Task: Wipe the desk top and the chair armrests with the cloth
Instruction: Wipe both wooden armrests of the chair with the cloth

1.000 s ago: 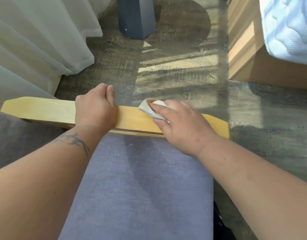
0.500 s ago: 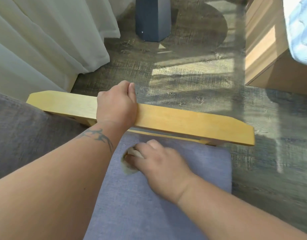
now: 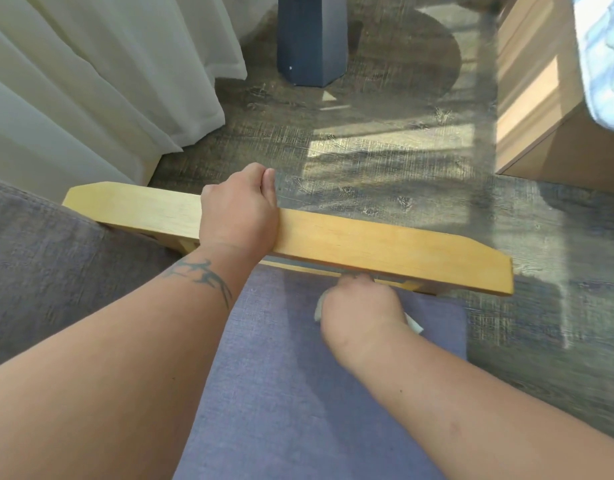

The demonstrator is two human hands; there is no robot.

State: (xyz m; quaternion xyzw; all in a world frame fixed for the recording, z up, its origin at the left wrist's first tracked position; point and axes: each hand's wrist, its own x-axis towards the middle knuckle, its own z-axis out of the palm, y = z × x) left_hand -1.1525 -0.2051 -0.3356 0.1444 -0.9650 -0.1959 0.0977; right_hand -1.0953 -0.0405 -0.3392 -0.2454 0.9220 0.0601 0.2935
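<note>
A yellow wooden armrest (image 3: pixel 367 247) runs across the middle of the view, above the chair's blue-grey seat cushion (image 3: pixel 298 393). My left hand (image 3: pixel 238 213) is clasped over the armrest near its middle, fingers curled over the far edge. Just below the armrest's inner side, my right hand (image 3: pixel 359 306) is closed around a white cloth (image 3: pixel 414 325). Only small bits of the cloth stick out on either side of the hand. Its fingertips reach under the armrest's lower edge. The desk is not in view.
White curtains (image 3: pixel 101 91) hang at the left. A dark blue post (image 3: pixel 310 39) stands on the wood-grain floor (image 3: pixel 385 161) beyond the armrest. A light wooden bed frame (image 3: pixel 537 109) with pale blue bedding (image 3: pixel 603 57) fills the upper right. Grey chair back fabric (image 3: pixel 49 258) lies at left.
My right hand left the top of the armrest with the cloth, dropped to the seat side, then moved right and up against the armrest's lower inner edge. My left hand kept its grip.
</note>
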